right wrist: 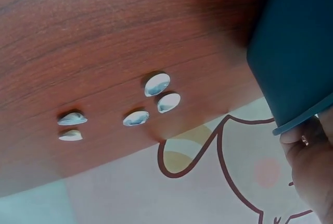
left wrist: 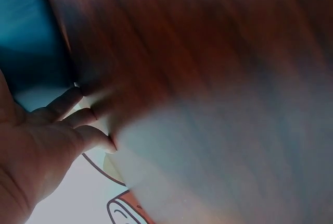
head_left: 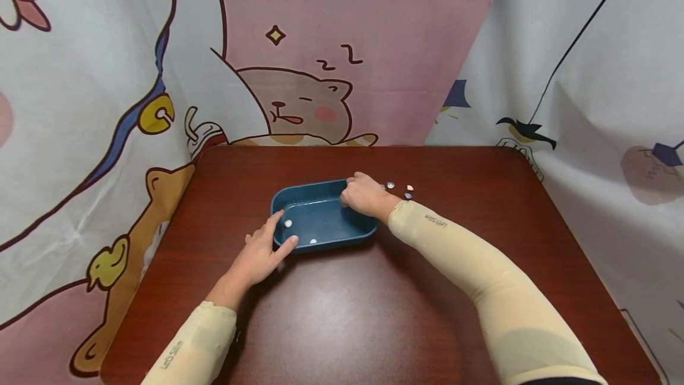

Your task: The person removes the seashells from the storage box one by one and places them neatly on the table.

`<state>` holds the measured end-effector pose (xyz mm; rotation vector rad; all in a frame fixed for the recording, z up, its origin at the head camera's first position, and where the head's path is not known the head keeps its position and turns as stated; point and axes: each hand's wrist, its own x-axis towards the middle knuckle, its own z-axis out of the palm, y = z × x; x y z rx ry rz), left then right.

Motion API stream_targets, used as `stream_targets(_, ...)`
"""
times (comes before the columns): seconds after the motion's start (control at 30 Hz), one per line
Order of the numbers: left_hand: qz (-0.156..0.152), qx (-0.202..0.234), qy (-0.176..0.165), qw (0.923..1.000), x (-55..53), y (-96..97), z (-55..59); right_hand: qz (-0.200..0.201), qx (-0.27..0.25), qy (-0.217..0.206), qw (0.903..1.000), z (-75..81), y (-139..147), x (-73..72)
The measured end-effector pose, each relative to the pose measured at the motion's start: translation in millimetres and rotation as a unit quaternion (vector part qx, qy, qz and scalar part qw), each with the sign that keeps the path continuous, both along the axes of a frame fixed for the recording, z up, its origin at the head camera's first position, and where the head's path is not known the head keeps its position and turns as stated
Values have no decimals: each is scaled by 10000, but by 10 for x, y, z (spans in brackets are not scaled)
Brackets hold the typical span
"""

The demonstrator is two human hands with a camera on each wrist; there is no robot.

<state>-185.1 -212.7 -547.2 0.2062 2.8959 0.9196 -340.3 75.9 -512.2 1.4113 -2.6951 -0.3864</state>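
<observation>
A dark blue rectangular basin [head_left: 326, 246] sits on the table, with two small white shells [head_left: 288, 224] visible inside it. My left hand [head_left: 264, 251] rests at the basin's near left corner, fingers spread and fairly straight, thumb along the near rim. Over the right end of the basin, my right hand [head_left: 366, 195] has its fingers curled at the far rim. A small whitish bit, probably a shell [right wrist: 305, 140], shows between those fingers in the right wrist view. Several pale shells [right wrist: 157, 85] lie on the table just right of the basin.
The reddish-brown wooden table [head_left: 342, 314] has its far edge against a cartoon-printed curtain [head_left: 342, 10]. More of the curtain hangs along both sides. Pale sleeves [head_left: 481, 266] cover both forearms.
</observation>
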Motion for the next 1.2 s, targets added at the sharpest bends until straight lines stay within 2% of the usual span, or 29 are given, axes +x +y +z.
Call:
stream_targets(0.37,30,-16,-20,10000,-1,-4,-14,-231,523,166,9982,51,-40,60)
stream_targets(0.57,45,-31,-42,10000,7,-2,-5,-416,353,224,9983,88,-35,79)
stream_targets(0.63,40,-28,-55,10000,8,1,2,-588,46,317,9978,160,-57,96)
stream_targets(0.7,44,-37,-53,10000,5,2,11,-730,-584,559,9941,270,-108,131)
stream_targets(0.77,64,-68,-46,9999,5,3,7,-761,-1397,773,9842,422,-202,210)
stream_targets(0.83,89,-104,-42,9999,1,-1,14,-607,-2166,752,9715,569,-333,315)
stream_targets(0.87,93,-121,-51,9999,0,-4,16,-543,-2368,590,9682,629,-409,380)
stream_targets(0.93,72,-146,-61,9998,0,-9,17,-534,-2399,44,9693,692,-579,511)
stream_targets(1.03,7,-98,-68,9999,4,-8,15,-855,-1784,-1152,9734,640,-841,671)
stream_targets(1.1,-44,-42,-64,10000,8,-1,10,-1124,-1312,-1841,9676,540,-997,740)
stream_targets(1.2,-74,30,-90,9999,19,21,4,-1385,-986,-2659,9489,380,-1152,761)
